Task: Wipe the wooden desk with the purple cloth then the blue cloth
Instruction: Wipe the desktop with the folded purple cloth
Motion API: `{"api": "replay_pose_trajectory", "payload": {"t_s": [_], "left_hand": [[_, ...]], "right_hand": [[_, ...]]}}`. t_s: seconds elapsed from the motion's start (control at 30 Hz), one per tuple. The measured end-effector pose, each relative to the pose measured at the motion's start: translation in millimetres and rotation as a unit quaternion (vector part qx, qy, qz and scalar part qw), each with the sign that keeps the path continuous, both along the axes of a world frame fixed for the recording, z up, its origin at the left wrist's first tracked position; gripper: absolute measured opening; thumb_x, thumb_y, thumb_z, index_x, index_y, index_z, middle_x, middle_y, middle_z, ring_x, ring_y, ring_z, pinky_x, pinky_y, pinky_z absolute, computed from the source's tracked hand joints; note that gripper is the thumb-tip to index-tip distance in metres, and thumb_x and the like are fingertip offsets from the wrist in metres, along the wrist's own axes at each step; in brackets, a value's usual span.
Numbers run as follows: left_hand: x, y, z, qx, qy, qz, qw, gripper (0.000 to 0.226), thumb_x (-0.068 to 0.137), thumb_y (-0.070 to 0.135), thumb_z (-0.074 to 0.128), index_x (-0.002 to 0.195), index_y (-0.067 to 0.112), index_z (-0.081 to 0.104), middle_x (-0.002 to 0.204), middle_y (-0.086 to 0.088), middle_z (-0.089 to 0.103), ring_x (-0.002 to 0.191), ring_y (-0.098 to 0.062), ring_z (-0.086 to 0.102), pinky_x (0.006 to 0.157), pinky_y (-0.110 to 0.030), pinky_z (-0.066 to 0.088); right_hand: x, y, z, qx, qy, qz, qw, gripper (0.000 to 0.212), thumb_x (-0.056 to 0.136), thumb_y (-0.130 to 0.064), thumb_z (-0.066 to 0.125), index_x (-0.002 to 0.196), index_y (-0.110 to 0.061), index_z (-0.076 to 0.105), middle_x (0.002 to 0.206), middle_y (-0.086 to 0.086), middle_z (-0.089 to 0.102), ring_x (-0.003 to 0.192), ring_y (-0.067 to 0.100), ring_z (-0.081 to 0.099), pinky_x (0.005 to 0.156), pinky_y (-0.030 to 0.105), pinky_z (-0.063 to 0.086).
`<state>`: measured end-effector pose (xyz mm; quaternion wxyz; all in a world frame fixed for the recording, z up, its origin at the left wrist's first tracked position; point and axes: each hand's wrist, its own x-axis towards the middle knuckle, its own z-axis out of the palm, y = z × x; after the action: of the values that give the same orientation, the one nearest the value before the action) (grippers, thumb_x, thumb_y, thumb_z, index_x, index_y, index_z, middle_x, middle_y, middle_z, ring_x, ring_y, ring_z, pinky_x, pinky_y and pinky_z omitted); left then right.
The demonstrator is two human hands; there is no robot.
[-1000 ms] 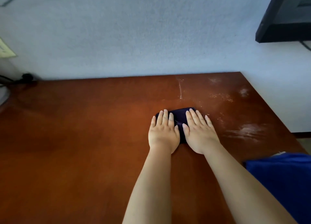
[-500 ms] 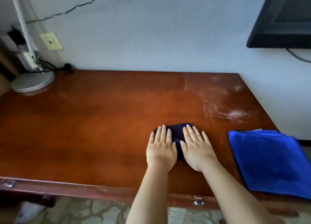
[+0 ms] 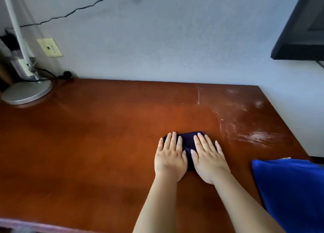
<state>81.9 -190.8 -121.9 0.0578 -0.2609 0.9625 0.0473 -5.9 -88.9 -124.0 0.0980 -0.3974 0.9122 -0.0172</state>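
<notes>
A small dark purple cloth [image 3: 187, 141] lies folded on the wooden desk [image 3: 98, 138], right of centre. My left hand [image 3: 169, 158] and my right hand [image 3: 207, 158] press flat on it side by side, fingers straight, covering most of it. A bright blue cloth [image 3: 291, 189] lies on the desk's near right corner, apart from both hands. Pale dusty smears [image 3: 259, 138] mark the wood to the right of the purple cloth.
A lamp with a round grey base [image 3: 26, 92] stands at the desk's far left corner, with cables and a wall socket [image 3: 50, 48] behind it. A dark screen [image 3: 301, 31] hangs on the wall at upper right. The desk's right edge runs close to the blue cloth.
Both hands pulled the purple cloth back toward me from the far side, staying flat on it. The view swung left and up, bringing the lamp and then less of the blue cloth into sight.
</notes>
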Motion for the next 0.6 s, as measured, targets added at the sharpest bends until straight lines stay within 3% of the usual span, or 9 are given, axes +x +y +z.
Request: {"api": "replay_pose_trajectory", "payload": {"t_s": [0.6], "left_hand": [[-157.9, -88.7, 3.0, -0.008, 0.000, -0.074, 0.997, 0.056, 0.104, 0.037, 0.008, 0.154, 0.015, -0.004, 0.162, -0.005, -0.010, 0.148, -0.018, -0.013, 0.120, -0.043, -0.008]], "right_hand": [[-138.9, -76.0, 0.0, -0.016, 0.005, -0.073, 0.997, 0.055, 0.103, -0.041, 0.005, 0.153, -0.021, -0.009, 0.161, -0.003, -0.013, 0.147, 0.013, -0.014, 0.118, 0.039, -0.009]]}}
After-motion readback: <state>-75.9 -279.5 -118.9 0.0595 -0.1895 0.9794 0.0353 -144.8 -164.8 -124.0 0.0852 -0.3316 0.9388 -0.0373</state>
